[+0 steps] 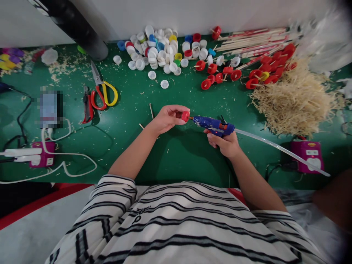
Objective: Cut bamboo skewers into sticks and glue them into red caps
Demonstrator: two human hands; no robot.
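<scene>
Between the thumb and fingers of my left hand [169, 119] is a red bottle cap [185, 116], held above the green table [181, 157]. My right hand [224, 143] is wrapped round the handle of a blue hot glue gun [210, 124]. The gun's nozzle points left and meets the cap, or nearly so; I cannot tell if they touch. A long clear glue stick [277, 146] sticks out of the gun's back end. Near my left wrist lie a nail [151, 110] and a short wooden stick [141, 126].
Loose bottle caps [154, 55] are heaped at the back. Red caps with sticks through them [218, 75], wooden skewers [247, 44] and a pile of wood shavings [295, 97] lie to the right. Scissors [103, 90], pliers [87, 104], a phone [49, 106] and purple power sockets [306, 156] flank the work area.
</scene>
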